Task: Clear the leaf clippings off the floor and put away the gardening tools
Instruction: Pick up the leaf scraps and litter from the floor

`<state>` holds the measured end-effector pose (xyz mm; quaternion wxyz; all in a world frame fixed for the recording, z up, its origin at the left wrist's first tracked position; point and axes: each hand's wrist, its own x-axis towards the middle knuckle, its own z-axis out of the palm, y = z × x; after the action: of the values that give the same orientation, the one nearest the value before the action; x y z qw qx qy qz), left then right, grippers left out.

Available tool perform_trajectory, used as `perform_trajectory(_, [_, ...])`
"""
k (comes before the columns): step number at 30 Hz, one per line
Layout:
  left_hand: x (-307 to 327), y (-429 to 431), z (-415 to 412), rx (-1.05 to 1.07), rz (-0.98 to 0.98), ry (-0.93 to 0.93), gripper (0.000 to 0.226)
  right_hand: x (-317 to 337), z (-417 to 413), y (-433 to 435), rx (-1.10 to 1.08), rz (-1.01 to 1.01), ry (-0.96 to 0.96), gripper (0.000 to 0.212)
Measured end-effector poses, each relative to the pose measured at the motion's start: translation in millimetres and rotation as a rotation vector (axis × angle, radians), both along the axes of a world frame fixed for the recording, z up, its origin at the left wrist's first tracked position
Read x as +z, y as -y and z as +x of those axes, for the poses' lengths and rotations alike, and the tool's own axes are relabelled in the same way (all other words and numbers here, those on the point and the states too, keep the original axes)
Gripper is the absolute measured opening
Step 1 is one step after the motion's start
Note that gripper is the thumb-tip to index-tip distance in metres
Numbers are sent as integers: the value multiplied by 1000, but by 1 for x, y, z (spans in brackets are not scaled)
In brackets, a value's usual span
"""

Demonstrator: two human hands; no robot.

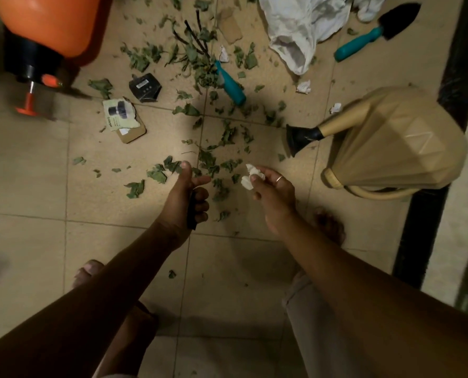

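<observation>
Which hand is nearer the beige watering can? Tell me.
Right. The right hand, pinching white paper, is a short way from the watering can; the left hand, gripping a dark object, lies farther off, beyond the right one.

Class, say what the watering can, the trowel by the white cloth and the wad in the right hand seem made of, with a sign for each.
Watering can: likely plastic, matte beige, moulded facets. Trowel: smooth teal handle, probably plastic; dull black blade, maybe coated metal. Wad in the right hand: crumpled white tissue or paper, soft creases.
</observation>
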<state>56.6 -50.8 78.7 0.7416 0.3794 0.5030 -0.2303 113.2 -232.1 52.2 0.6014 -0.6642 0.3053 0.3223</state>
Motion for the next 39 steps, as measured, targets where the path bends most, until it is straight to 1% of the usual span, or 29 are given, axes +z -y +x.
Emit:
perform_trajectory(2, [-1, -4, 4, -94, 121, 16, 70, 11, -2, -14, 89, 126, -37, 25])
perform_trajectory(4, [3, -9, 8, -156, 196, 47, 70, 23, -7, -37, 237, 213, -71, 25])
perform_trajectory(6, [8, -14, 11, -178, 174, 121, 57, 31, -11, -63, 375, 215, -44, 21])
perform_trajectory(7, [11, -17, 13, -181, 143, 150, 53, 34, -12, -77, 407, 193, -22, 18])
perform_trajectory(9, [9, -29, 13, -137, 91, 147, 52, 36, -11, -101, 420, 122, 28, 12])
perform_trajectory(10, [6, -38, 11, -112, 84, 140, 51, 35, -9, -111, 441, 72, 62, 14])
perform_trajectory(12, [1, -57, 6, -97, 115, 123, 53, 30, -6, -128, 545, -54, 122, 19])
perform_trajectory(14, [-8, -78, -2, -45, 173, 77, 52, 24, -1, -147, 684, -173, 185, 20])
perform_trajectory(15, [-13, -88, -7, -12, 206, 45, 48, 19, 3, -157, 756, -230, 250, 18])
perform_trajectory(17, [-21, -105, -17, 30, 257, 11, 39, 4, 14, -176, 935, -352, 476, 16])
perform_trajectory(19, [-26, -124, -26, 35, 276, 15, 35, -18, 26, -200, 1147, -451, 679, 27])
perform_trajectory(20, [-28, -133, -30, 25, 277, 14, 38, -28, 33, -213, 1232, -496, 767, 34])
perform_trajectory(22, [-30, -146, -37, 17, 251, -34, 50, -46, 46, -240, 1326, -553, 928, 45])
perform_trajectory(24, [-36, -157, -44, 61, 149, -82, 60, -62, 57, -265, 1384, -576, 979, 55])
perform_trajectory(27, [-42, -169, -53, 147, 42, -37, 66, -72, 71, -289, 1495, -642, 914, 67])
perform_trajectory(29, [-42, -173, -56, 179, 34, -25, 64, -70, 78, -297, 1527, -683, 913, 62])
perform_trajectory(31, [-40, -175, -57, 186, 61, -41, 60, -65, 82, -299, 1509, -690, 950, 41])
perform_trajectory(32, [-39, -176, -58, 189, 83, -43, 59, -64, 83, -298, 1474, -696, 959, 33])
perform_trajectory(34, [-38, -178, -60, 202, 137, -22, 58, -59, 81, -294, 1293, -657, 941, 31])
perform_trajectory(35, [-36, -178, -61, 201, 178, -2, 52, -52, 79, -291, 1180, -595, 878, 32])
perform_trajectory(36, [-34, -179, -61, 198, 212, 24, 42, -43, 76, -290, 1071, -524, 771, 33])
perform_trajectory(37, [-32, -179, -62, 193, 244, 48, 30, -32, 72, -287, 981, -448, 620, 35])
perform_trajectory(39, [-22, -180, -59, 217, 283, 65, 16, -10, 62, -278, 843, -307, 327, 42])
